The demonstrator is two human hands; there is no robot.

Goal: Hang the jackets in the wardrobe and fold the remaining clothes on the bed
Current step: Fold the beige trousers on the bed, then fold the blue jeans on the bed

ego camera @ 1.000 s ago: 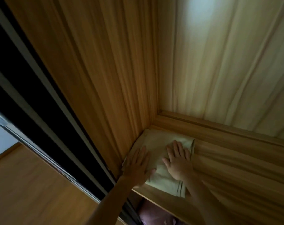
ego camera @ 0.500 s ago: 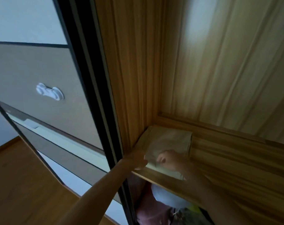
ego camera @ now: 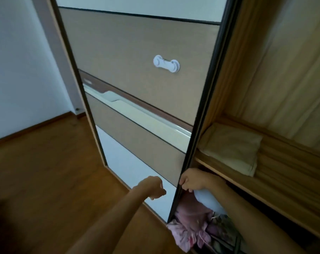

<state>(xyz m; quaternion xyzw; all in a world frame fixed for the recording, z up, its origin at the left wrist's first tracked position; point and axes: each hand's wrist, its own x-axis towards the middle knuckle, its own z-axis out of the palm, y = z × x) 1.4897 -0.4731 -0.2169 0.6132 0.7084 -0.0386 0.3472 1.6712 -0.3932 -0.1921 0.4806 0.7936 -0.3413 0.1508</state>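
Observation:
A folded pale beige garment (ego camera: 234, 149) lies on the wooden wardrobe shelf (ego camera: 287, 167), tucked into its left corner. My right hand (ego camera: 191, 181) grips the dark edge of the sliding wardrobe door (ego camera: 137, 88), just below the shelf. In front of the door panel my left hand (ego camera: 152, 186) hangs with curled fingers and holds nothing. Below the shelf, pink clothes (ego camera: 190, 226) and a white garment (ego camera: 208, 199) hang inside the wardrobe, partly hidden by my right forearm.
The sliding door carries a white child lock (ego camera: 166, 63) and a long cream handle strip (ego camera: 144, 116). Brown wooden floor (ego camera: 45, 171) spreads to the left, meeting a white wall (ego camera: 23, 61). The wardrobe's wooden back panel (ego camera: 283, 70) rises above the shelf.
Both hands have left the folded garment on the shelf and dropped lower. My right hand has taken hold of the door's edge. The view has swung left, showing the door and floor.

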